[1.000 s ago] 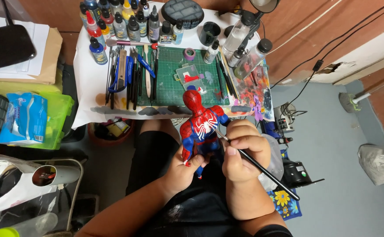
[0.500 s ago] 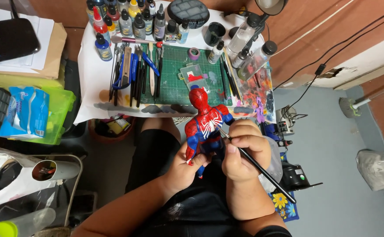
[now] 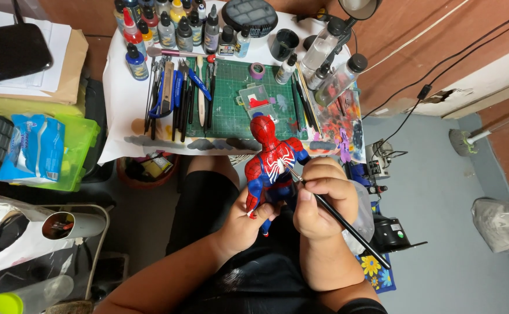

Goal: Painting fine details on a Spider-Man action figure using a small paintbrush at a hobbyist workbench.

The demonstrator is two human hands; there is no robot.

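While our left hand (image 3: 248, 224) clenches the red-and-blue figure (image 3: 273, 166) by its legs, upright just below the desk (image 3: 120, 104) edge, our right hand (image 3: 318, 200) fingers pinch a black brush (image 3: 347, 227), tip touching the figure's chest from its right.

Figure held over lap, before the table.
Figure (image 3: 272, 168) sits between left hand (image 3: 244, 224) and right hand (image 3: 322, 200); cutting mat (image 3: 231, 104) lies on table (image 3: 123, 110) beyond, bottles (image 3: 173, 26) behind it.

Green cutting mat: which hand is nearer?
Right. The right hand, holding a black brush, sits just below the green cutting mat's near right corner. The left hand, gripping the red-and-blue figure, is lower, farther from the mat.
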